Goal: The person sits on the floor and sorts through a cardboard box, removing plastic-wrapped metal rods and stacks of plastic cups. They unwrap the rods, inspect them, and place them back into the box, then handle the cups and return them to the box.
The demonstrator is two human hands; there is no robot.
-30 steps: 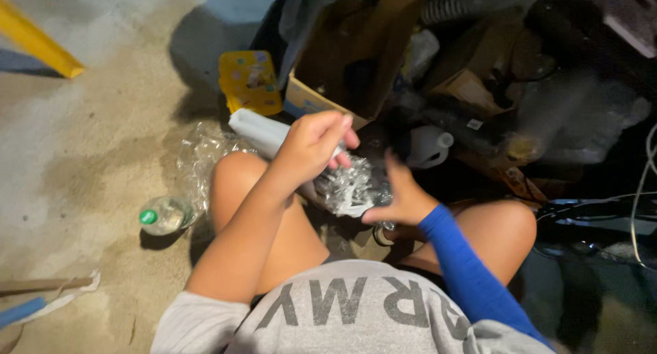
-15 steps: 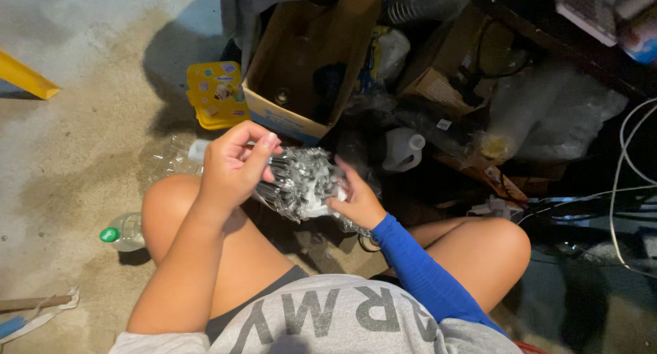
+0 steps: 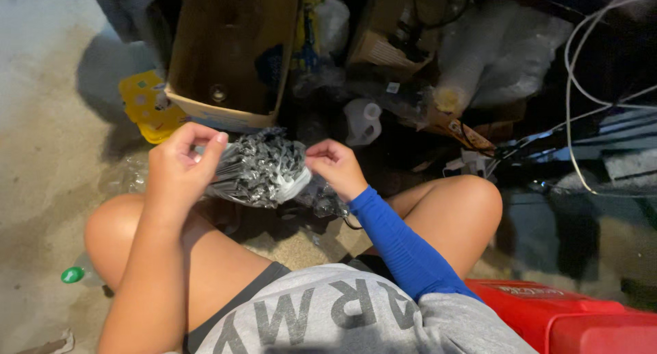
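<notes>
Bare concrete floor (image 3: 41,162), dim and cluttered toward the far side. At mid-frame, held up above the crossed legs, a clear plastic bag of grey twisted pieces (image 3: 256,168), lying roughly level between both hands, probably so the contents stay gathered and do not spill. Left hand (image 3: 179,166) closed on the bag's left end, thumb and fingers pinching the bunched plastic, carrying most of the weight. Right hand (image 3: 337,166), in a blue sleeve (image 3: 397,241), curled at the bag's right end, fingertips pinching the loose white-ish edge there as if steadying or picking at it; grip looks light, exact contact hard to tell. More crumpled clear plastic hanging dark below the right hand. Just beyond the bag, an open cardboard box (image 3: 226,60) tilted toward the sitter, mouth up, within easy reach. Beside the box's left corner, a yellow plastic piece with holes (image 3: 144,104) flat on the floor. Further right, a small white jug (image 3: 363,120), a second carton, film-wrapped bundles and white cables (image 3: 582,87). Near the left knee, a bottle with a green cap (image 3: 72,274) lying on the floor. At the lower right edge, a red container (image 3: 547,313).
</notes>
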